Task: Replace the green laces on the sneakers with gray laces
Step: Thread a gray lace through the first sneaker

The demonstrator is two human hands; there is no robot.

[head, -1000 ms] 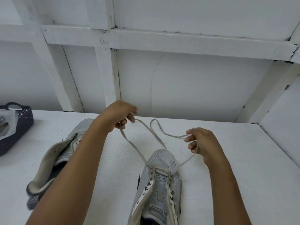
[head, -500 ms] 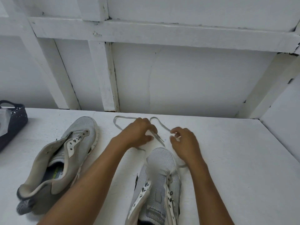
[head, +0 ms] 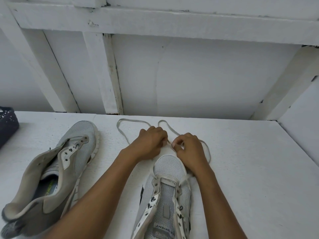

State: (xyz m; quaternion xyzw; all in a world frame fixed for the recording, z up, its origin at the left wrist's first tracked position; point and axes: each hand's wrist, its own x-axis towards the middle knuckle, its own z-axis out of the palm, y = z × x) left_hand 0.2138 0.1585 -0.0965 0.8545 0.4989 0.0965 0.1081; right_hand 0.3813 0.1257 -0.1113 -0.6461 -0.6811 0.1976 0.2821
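Both hands pinch gray lace [head: 131,120] just past toe of near sneaker, on white table [head: 250,169].
L to R: dark basket [head: 6,125] at edge; 2nd sneaker [head: 57,169] tipped on its side, tongue open; L hand [head: 150,142] fingers curled, pinching lace; R hand [head: 188,149] same, almost touching L; lace loops lie flat beyond both hands; near sneaker [head: 170,192] upright btw forearms, lace through front eyelets.

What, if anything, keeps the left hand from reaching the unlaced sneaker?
Probably yes: nothing stands between the left hand and the unlaced sneaker, though it pinches the gray lace and would need to release.
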